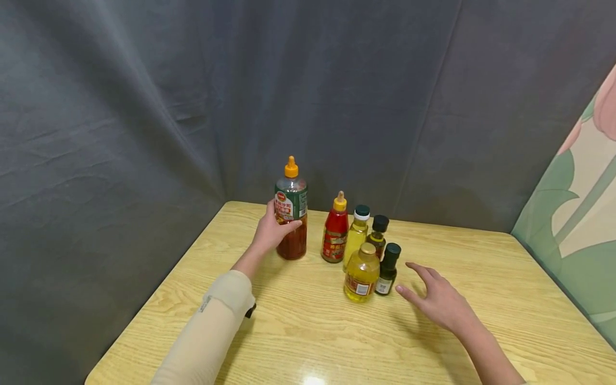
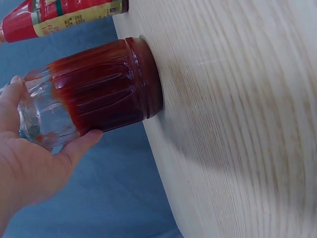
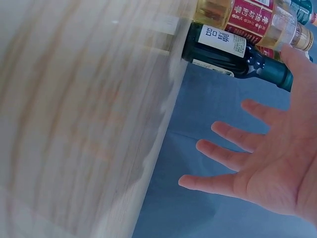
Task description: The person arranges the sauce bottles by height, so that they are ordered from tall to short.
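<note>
At the back left of the table, my left hand grips a large sauce bottle with an orange nozzle cap and a green label. The thumb lies along one side and the fingers wrap around the other. In the left wrist view, the dark red sauce bottle stands upright on the tabletop. My right hand hovers with its fingers spread, touching nothing. Nearest to it is a small dark bottle with a white label, beside a round yellow oil bottle.
Right of the large bottle stand a red sauce bottle, a green-capped oil bottle and a black-capped bottle, close together. A grey curtain hangs behind the wooden table. A floral panel borders the right side.
</note>
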`<state>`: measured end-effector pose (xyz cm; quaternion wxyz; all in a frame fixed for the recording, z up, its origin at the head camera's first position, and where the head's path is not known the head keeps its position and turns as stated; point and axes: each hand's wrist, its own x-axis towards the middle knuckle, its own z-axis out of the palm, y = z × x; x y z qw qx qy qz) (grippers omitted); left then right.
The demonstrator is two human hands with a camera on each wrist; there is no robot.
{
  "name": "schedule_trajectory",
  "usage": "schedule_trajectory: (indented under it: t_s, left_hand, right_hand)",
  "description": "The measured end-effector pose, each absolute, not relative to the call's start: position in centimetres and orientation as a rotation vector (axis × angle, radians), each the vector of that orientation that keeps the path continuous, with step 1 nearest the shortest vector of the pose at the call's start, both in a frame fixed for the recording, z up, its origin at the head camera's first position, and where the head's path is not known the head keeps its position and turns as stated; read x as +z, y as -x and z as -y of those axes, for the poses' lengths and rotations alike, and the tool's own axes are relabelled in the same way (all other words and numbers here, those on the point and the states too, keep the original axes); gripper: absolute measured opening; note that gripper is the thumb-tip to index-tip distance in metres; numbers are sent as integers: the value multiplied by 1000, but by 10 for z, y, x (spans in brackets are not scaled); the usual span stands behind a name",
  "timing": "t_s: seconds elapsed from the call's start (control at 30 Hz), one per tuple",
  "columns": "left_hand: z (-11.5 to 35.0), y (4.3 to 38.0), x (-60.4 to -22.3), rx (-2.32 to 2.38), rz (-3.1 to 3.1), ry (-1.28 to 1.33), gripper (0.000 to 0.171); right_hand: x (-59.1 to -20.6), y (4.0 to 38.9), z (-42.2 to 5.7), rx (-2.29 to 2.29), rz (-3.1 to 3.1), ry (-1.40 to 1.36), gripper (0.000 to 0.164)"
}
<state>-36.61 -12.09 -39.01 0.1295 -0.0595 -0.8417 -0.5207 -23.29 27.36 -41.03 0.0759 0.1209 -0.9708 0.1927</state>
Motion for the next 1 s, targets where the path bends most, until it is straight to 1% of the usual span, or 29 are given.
schedule_trajectory:
  t_s: [0.23, 0.43, 0.67, 1.0]
  left_hand:
    - [121, 374, -391, -1560, 2437, 161, 91]
    - [123, 377, -390, -1547, 2433, 137, 91]
    - [126, 380, -390, -1541, 2438, 129, 92]
    - [124, 378, -390, -1579, 2422, 139, 91]
  right_hand:
    - [-409, 233, -274, 590, 2905, -365, 77]
    - [-398, 232, -273, 583, 2895, -369, 77]
    - [-370, 238, -268, 610, 2816, -379, 73]
    - [-325, 254, -245, 683, 2661, -474, 64]
